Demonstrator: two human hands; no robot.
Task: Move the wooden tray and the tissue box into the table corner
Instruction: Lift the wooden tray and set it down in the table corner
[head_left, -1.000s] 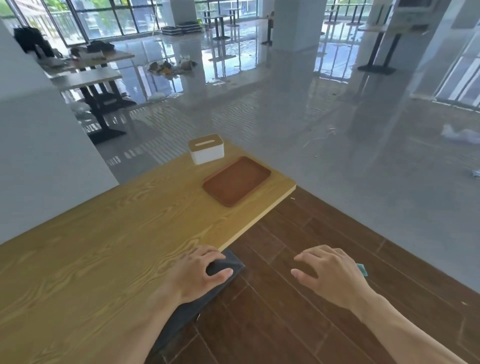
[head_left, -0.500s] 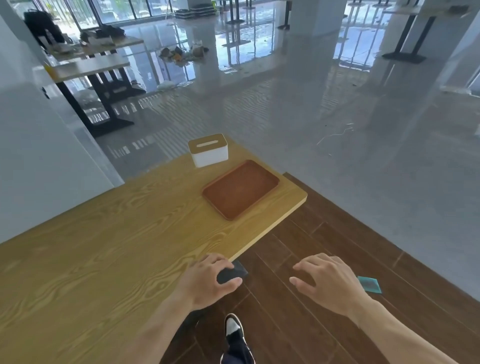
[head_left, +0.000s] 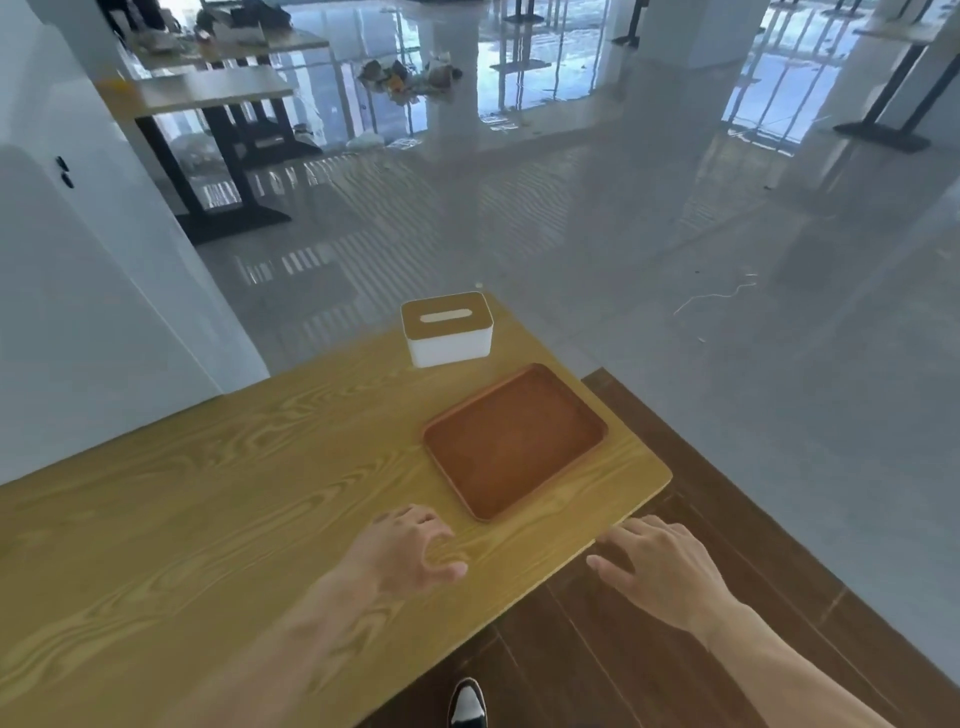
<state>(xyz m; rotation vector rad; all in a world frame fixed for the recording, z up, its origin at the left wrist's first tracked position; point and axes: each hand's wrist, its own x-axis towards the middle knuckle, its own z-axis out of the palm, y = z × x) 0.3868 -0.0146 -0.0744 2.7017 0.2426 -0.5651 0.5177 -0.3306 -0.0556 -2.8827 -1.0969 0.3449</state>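
A brown wooden tray (head_left: 514, 440) lies flat and empty near the right end of the light wooden table (head_left: 208, 519). Behind it, at the table's far edge, stands a white tissue box (head_left: 448, 328) with a wooden lid and a slot. My left hand (head_left: 410, 551) hovers over the tabletop just in front of the tray's near corner, fingers spread, holding nothing. My right hand (head_left: 657, 566) is beyond the table's front right edge, over the floor, fingers apart and empty. Neither hand touches the tray or the box.
A white wall (head_left: 78, 312) borders the table's left side. Dark wooden flooring (head_left: 675, 649) runs along the table's front edge, grey glossy floor beyond. My shoe (head_left: 467, 706) shows below the table edge. Other tables (head_left: 208, 98) stand far behind.
Both hands have moved forward toward the tray; the left hand is now over the tabletop. The view has come closer to the table end. The tray and box have not moved.
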